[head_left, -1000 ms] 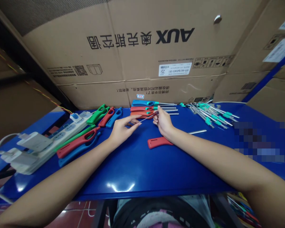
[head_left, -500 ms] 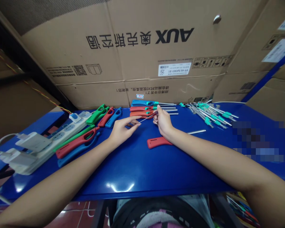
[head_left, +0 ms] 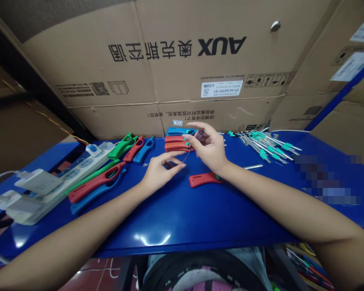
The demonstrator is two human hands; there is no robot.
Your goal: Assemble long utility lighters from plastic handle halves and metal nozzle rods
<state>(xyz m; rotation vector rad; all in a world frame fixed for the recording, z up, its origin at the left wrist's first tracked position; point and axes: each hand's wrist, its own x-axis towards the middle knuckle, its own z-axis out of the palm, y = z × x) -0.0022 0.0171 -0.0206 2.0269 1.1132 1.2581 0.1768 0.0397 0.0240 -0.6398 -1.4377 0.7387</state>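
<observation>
My right hand [head_left: 210, 147] holds a thin screwdriver by its dark reddish handle [head_left: 201, 135], its fingers loosely curled about it. The slim shaft [head_left: 187, 156] slants down to the left, ending at my left fingertips. My left hand [head_left: 157, 171] is in a pinch at that tip; anything small between thumb and forefinger is too small to make out. Below my right wrist lies a red lighter body [head_left: 204, 179] with a metal tube [head_left: 253, 167]. Just behind my hands, blue lighters [head_left: 178, 131] and red lighters [head_left: 174, 143] lie in a stack, partly covered by my right hand.
Green, red and blue handle shells [head_left: 134, 149] lie at the left, beside a white power strip [head_left: 86, 163] with plugged-in adapters. Several metal tubes with green ends [head_left: 268, 147] are piled at the right. A cardboard wall [head_left: 170, 89] stands behind the blue table [head_left: 145, 222].
My right hand has opened its fingers somewhat and turned about the screwdriver handle. The shaft now slants more steeply. My left hand has shifted slightly right and down with the tip.
</observation>
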